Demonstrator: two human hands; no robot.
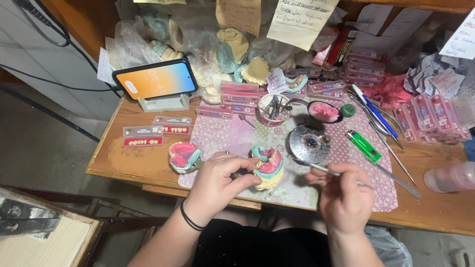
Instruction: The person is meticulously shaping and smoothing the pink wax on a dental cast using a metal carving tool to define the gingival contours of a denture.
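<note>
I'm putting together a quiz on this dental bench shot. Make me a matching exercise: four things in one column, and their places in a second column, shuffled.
Things:
1. dental model
2. thin metal tool
3. green lighter
4. phone

Places:
A. propped on a stand at the back left of the table
B. lying on the patterned mat, right of the round metal burner
C. held in the left hand
D. held in the right hand, tip toward the burner

Pairs: 1-C, 2-D, 3-B, 4-A
</note>
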